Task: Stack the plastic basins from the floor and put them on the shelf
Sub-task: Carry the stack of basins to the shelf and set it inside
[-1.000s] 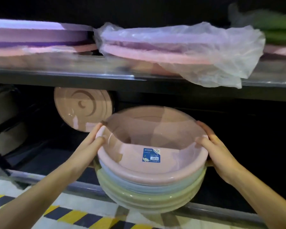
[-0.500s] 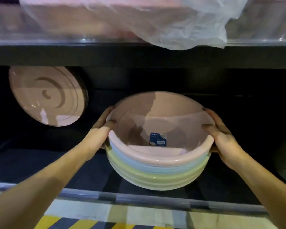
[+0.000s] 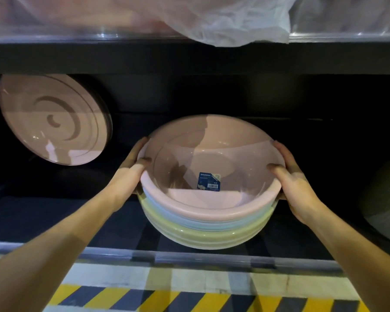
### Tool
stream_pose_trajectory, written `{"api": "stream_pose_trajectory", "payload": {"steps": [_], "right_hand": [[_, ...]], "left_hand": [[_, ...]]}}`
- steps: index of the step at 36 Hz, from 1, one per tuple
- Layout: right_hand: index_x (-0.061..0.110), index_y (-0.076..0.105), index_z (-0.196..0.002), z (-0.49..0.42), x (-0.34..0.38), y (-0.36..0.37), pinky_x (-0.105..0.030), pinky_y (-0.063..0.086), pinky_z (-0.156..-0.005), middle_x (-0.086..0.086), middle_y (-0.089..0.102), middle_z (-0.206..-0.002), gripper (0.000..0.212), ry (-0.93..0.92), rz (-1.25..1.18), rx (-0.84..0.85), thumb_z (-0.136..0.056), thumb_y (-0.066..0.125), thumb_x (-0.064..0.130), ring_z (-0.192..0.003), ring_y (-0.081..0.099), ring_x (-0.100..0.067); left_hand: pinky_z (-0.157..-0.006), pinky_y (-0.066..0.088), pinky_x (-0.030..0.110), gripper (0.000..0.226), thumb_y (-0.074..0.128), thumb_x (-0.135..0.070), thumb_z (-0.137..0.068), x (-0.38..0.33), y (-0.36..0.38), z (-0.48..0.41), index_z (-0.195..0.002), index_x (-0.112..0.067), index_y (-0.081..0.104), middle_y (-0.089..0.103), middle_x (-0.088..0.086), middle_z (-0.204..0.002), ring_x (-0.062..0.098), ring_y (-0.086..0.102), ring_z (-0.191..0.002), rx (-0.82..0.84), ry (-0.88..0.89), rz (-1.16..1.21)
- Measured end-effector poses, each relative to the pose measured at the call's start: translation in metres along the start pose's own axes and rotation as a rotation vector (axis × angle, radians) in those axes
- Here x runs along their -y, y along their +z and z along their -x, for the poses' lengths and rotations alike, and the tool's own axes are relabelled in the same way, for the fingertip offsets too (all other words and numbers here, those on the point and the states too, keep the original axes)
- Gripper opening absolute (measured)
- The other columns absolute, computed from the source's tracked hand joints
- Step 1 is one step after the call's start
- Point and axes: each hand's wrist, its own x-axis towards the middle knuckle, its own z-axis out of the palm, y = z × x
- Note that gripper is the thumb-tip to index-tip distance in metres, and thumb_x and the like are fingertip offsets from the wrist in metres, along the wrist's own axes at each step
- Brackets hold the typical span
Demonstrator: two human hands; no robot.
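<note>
A stack of plastic basins [image 3: 203, 224] is inside the dark lower shelf bay, tilted toward me. The top basin [image 3: 212, 154] is pink with a blue label inside; blue and pale green rims show below it. My left hand [image 3: 133, 174] grips the stack's left rim, thumb over the edge. On the right rim my right hand [image 3: 295, 183] holds the same way. The stack's bottom is near the lower shelf floor [image 3: 54, 221]; whether it touches is unclear.
A pink basin [image 3: 52, 120] leans on its side at the back left of the bay. The upper shelf [image 3: 189, 57] carries basins under a clear plastic bag [image 3: 234, 21]. A grey object [image 3: 383, 199] sits at the right. Yellow-black floor tape [image 3: 189, 300] runs below the shelf edge.
Both hands have carried the stack forward and down into the lower shelf bay. My view has dropped, so the upper shelf now fills only the top edge.
</note>
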Motion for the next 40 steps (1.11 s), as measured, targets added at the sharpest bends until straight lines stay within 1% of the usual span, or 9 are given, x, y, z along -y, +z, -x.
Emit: {"api": "stream_pose_trajectory", "payload": {"steps": [7, 10, 13, 16, 20, 25, 30, 33, 40], "right_hand": [[0.068, 0.027, -0.141, 0.000, 0.000, -0.001, -0.022, 0.053, -0.069, 0.032, 0.055, -0.117, 0.057, 0.031, 0.046, 0.031, -0.103, 0.048, 0.033, -0.102, 0.060, 0.000], [0.062, 0.026, -0.146, 0.003, 0.007, -0.001, -0.031, 0.055, -0.083, 0.020, 0.054, -0.126, 0.055, 0.042, 0.122, -0.010, -0.103, 0.048, 0.035, -0.105, 0.058, -0.003], [0.050, 0.032, -0.149, 0.009, 0.019, -0.003, -0.037, 0.050, -0.101, 0.009, 0.057, -0.132, 0.052, 0.027, 0.252, -0.078, -0.103, 0.049, 0.036, -0.115, 0.059, -0.014], [0.033, 0.034, -0.153, 0.025, 0.033, -0.006, -0.031, 0.045, -0.098, -0.003, 0.060, -0.136, 0.051, 0.014, 0.465, -0.087, -0.103, 0.046, 0.038, -0.120, 0.059, -0.023], [0.023, 0.045, -0.144, 0.065, 0.051, -0.004, -0.026, 0.045, -0.085, 0.000, 0.063, -0.128, 0.043, -0.046, 0.665, -0.057, -0.104, 0.045, 0.039, -0.111, 0.062, -0.016], [0.025, 0.047, -0.140, 0.124, 0.089, 0.003, -0.038, 0.054, -0.081, -0.002, 0.060, -0.122, 0.044, -0.060, 0.994, -0.029, -0.099, 0.054, 0.040, -0.099, 0.063, -0.022], [0.026, 0.060, -0.126, 0.196, 0.139, 0.019, -0.045, 0.058, -0.083, -0.002, 0.068, -0.114, 0.034, 0.021, 1.160, 0.065, -0.097, 0.051, 0.040, -0.100, 0.066, -0.024], [0.026, 0.062, -0.116, 0.247, 0.168, 0.029, -0.047, 0.058, -0.082, -0.002, 0.069, -0.106, 0.026, 0.066, 1.194, 0.107, -0.097, 0.049, 0.038, -0.095, 0.066, -0.026], [0.021, 0.061, -0.104, 0.331, 0.202, 0.048, -0.035, 0.046, -0.062, -0.001, 0.062, -0.088, 0.020, 0.101, 1.220, 0.144, -0.097, 0.046, 0.032, -0.077, 0.060, -0.023]], "left_hand": [[-0.076, 0.058, 0.045, 0.053, 0.049, -0.032, -0.099, 0.002, -0.001, -0.001, -0.133, -0.071, 0.038, 0.077, -0.006, -0.101, 0.022, 0.072, -0.083, 0.001, -0.026, 0.027], [-0.080, 0.059, 0.042, 0.053, 0.050, -0.033, -0.100, -0.002, -0.002, 0.002, -0.136, -0.069, 0.036, 0.077, -0.003, -0.102, 0.020, 0.072, -0.088, 0.024, -0.046, 0.010], [-0.097, 0.054, 0.041, 0.055, 0.054, -0.038, -0.096, -0.008, -0.010, 0.001, -0.141, -0.064, 0.034, 0.066, -0.007, -0.129, 0.016, 0.066, -0.109, 0.024, -0.058, -0.064], [-0.103, 0.048, 0.040, 0.051, 0.050, -0.053, -0.091, -0.017, -0.023, 0.006, -0.140, -0.058, 0.038, 0.058, -0.010, -0.132, 0.018, 0.058, -0.116, 0.042, -0.009, -0.327], [-0.076, 0.053, 0.042, 0.043, 0.046, -0.053, -0.094, -0.032, -0.036, 0.033, -0.104, -0.015, 0.064, 0.066, 0.008, -0.100, 0.030, 0.062, -0.089, -0.008, 0.116, -0.796], [-0.091, 0.052, 0.046, 0.051, 0.043, -0.054, -0.094, -0.055, -0.057, 0.084, -0.138, -0.029, 0.054, 0.054, 0.003, -0.139, 0.029, 0.057, -0.118, 0.100, 0.375, -1.035], [-0.075, 0.047, 0.037, 0.046, 0.043, -0.054, -0.093, -0.080, -0.079, 0.138, -0.129, -0.031, 0.060, 0.067, -0.002, -0.108, 0.024, 0.061, -0.090, 0.210, 0.443, -1.181], [-0.067, 0.042, 0.034, 0.041, 0.044, -0.052, -0.095, -0.089, -0.092, 0.173, -0.122, -0.029, 0.064, 0.051, -0.010, -0.071, 0.020, 0.052, -0.072, 0.227, 0.520, -1.185], [-0.075, 0.051, 0.038, 0.037, 0.044, -0.049, -0.092, -0.092, -0.108, 0.245, -0.108, -0.023, 0.065, 0.066, -0.002, -0.092, 0.022, 0.062, -0.081, 0.273, 0.648, -1.210]]}}
